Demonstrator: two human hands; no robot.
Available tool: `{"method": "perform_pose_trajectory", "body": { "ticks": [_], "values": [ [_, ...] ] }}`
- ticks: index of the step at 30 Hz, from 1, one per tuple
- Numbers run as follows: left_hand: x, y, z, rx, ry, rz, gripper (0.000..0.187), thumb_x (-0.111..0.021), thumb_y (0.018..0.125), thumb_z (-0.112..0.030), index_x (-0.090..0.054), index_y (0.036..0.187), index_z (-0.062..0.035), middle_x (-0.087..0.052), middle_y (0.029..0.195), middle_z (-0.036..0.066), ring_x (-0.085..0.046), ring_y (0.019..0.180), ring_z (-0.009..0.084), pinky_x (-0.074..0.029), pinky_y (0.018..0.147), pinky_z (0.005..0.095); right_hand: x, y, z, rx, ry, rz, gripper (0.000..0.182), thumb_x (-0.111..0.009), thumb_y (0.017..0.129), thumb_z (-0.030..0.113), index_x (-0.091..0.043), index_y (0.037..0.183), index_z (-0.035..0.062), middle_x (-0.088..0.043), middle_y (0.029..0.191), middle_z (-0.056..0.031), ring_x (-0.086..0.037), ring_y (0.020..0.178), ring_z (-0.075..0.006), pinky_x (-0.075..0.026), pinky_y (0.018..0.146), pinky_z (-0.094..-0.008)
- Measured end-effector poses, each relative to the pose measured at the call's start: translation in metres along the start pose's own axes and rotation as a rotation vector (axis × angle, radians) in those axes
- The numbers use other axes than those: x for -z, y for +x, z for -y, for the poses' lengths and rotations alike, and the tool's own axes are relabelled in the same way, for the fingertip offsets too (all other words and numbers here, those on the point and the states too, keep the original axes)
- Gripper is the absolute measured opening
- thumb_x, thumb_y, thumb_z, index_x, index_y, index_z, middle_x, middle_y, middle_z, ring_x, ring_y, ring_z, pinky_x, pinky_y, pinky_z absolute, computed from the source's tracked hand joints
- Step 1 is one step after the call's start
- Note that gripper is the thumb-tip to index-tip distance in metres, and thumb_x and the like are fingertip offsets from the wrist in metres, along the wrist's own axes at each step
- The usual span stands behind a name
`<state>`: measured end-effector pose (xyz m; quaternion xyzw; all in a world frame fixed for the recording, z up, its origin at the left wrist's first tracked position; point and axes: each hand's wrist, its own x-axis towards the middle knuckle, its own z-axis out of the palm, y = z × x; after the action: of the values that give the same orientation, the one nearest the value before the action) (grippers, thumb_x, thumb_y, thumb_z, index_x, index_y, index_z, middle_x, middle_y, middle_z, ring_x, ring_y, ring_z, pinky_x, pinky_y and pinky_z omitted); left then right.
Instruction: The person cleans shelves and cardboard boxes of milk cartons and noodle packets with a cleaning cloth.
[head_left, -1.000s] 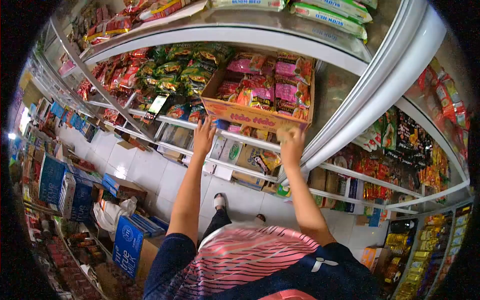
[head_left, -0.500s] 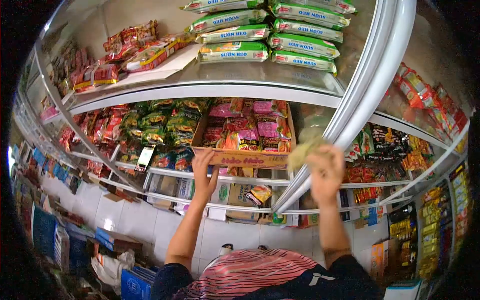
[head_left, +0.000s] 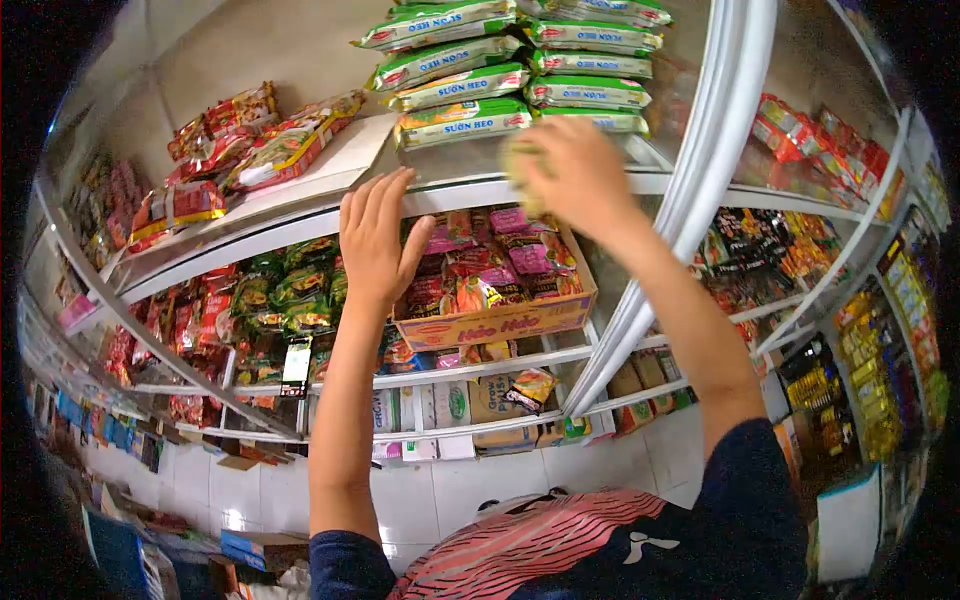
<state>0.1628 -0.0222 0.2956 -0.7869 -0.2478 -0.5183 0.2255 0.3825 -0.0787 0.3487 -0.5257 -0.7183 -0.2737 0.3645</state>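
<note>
On the upper shelf (head_left: pixel 300 215), seen from the head camera, both hands have risen from the noodle box (head_left: pixel 495 322) below. The right hand (head_left: pixel 570 170) now sits at the green packet stack (head_left: pixel 470 120), fingers curled round a pale, blurred object (head_left: pixel 520 165), possibly a cloth. The left hand (head_left: pixel 378 240) has left the box's front edge, fingers spread and empty, hovering before the shelf lip.

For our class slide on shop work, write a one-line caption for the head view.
Right hand lifts a blurred packet toward the green packets; open left hand hovers before the noodle box.
</note>
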Motion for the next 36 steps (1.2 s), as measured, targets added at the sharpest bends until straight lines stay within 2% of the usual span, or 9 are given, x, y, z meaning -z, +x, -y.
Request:
{"method": "perform_pose_trajectory", "body": {
  "ticks": [4, 13, 19, 20, 22, 24, 29, 31, 36],
  "values": [
    [-0.005, -0.005, 0.006, 0.025, -0.078, -0.061, 0.038, -0.051, 0.069, -0.010, -0.049, 0.106, -0.0025, -0.053, 0.108, 0.012, -0.046, 0.104, 0.0301, -0.031, 0.090, 0.0412, -0.047, 0.017, 0.064, 0.297, 0.132, -0.126, 0.041, -0.064, 0.065, 0.035, -0.057, 0.096, 0.0085, -0.053, 0.102, -0.0099, -0.049, 0.098, -0.0281, -0.042, 0.082, -0.0382],
    [-0.003, -0.002, 0.009, -0.026, -0.042, 0.004, 0.046, -0.054, 0.062, -0.002, -0.049, 0.107, -0.0071, -0.053, 0.112, 0.008, -0.046, 0.105, 0.0268, -0.032, 0.090, 0.0375, 0.010, -0.020, 0.011, 0.237, 0.105, -0.109, 0.023, -0.061, 0.061, 0.015, -0.057, 0.083, 0.0117, -0.053, 0.083, -0.0058, -0.053, 0.082, -0.0257, -0.046, 0.069, -0.0352],
    [0.031, 0.012, -0.036, -0.160, -0.528, -0.146, 0.013, -0.052, 0.063, -0.005, -0.056, 0.075, -0.0009, -0.058, 0.098, 0.013, -0.050, 0.094, 0.0296, -0.034, 0.086, 0.0382, 0.035, -0.230, 0.022, -0.112, 0.425, 0.522, 0.021, -0.059, 0.069, 0.013, -0.057, 0.090, 0.0097, -0.052, 0.090, -0.0084, -0.052, 0.086, -0.0256, -0.044, 0.074, -0.0336],
    [0.042, 0.017, -0.061, -0.258, -0.713, -0.118, 0.015, -0.051, 0.066, -0.015, -0.045, 0.068, -0.0011, -0.056, 0.096, 0.018, -0.049, 0.092, 0.0317, -0.035, 0.086, 0.0412, 0.035, -0.274, 0.031, -0.148, 0.463, 0.582, 0.022, -0.059, 0.071, 0.017, -0.057, 0.091, 0.0100, -0.053, 0.089, -0.0096, -0.052, 0.086, -0.0264, -0.044, 0.074, -0.0346],
    [0.078, 0.035, -0.131, -0.149, -0.919, 0.137, 0.018, -0.053, 0.060, -0.017, -0.059, 0.069, -0.0034, -0.058, 0.082, 0.012, -0.052, 0.078, 0.0288, -0.041, 0.074, 0.0403, 0.047, -0.344, 0.064, -0.433, 0.513, 0.602, 0.022, -0.060, 0.071, 0.018, -0.057, 0.091, 0.0091, -0.054, 0.091, -0.0105, -0.052, 0.087, -0.0283, -0.043, 0.076, -0.0362],
    [0.094, 0.044, -0.165, -0.384, -0.797, 0.190, 0.020, -0.056, 0.057, -0.020, -0.065, 0.069, -0.0069, -0.058, 0.076, 0.006, -0.051, 0.074, 0.0252, -0.042, 0.071, 0.0383, 0.064, -0.382, 0.092, -0.688, 0.601, 0.804, 0.030, -0.062, 0.068, 0.011, -0.056, 0.096, 0.0098, -0.055, 0.092, -0.0091, -0.054, 0.086, -0.0262, -0.045, 0.076, -0.0347],
    [0.083, -0.004, -0.180, -0.697, -1.336, 0.344, 0.018, -0.057, 0.057, -0.018, -0.062, 0.071, -0.0077, -0.056, 0.077, 0.006, -0.052, 0.074, 0.0237, -0.042, 0.068, 0.0369, 0.121, -0.427, 0.125, -1.291, 0.645, 0.381, 0.034, -0.062, 0.067, 0.009, -0.054, 0.100, 0.0049, -0.056, 0.098, -0.0113, -0.054, 0.092, -0.0227, -0.042, 0.079, -0.0318],
    [0.037, 0.027, -0.200, -0.784, -1.513, 0.416, 0.018, -0.058, 0.057, -0.017, -0.061, 0.072, -0.0080, -0.056, 0.077, 0.006, -0.052, 0.074, 0.0231, -0.042, 0.067, 0.0363, 0.139, -0.446, 0.125, -1.267, 0.406, -0.009, 0.035, -0.064, 0.068, 0.013, -0.055, 0.101, 0.0071, -0.058, 0.091, -0.0104, -0.057, 0.083, -0.0251, -0.047, 0.073, -0.0349],
    [0.101, -0.002, -0.337, -0.832, -1.735, 0.646, 0.018, -0.059, 0.057, -0.016, -0.059, 0.074, -0.0087, -0.054, 0.078, 0.005, -0.052, 0.073, 0.0216, -0.043, 0.065, 0.0349, 0.181, -0.503, 0.103, -1.266, 0.222, -0.113, 0.036, -0.062, 0.063, 0.008, -0.056, 0.098, 0.0060, -0.058, 0.090, -0.0110, -0.057, 0.084, -0.0260, -0.045, 0.074, -0.0341]
  ]
}}
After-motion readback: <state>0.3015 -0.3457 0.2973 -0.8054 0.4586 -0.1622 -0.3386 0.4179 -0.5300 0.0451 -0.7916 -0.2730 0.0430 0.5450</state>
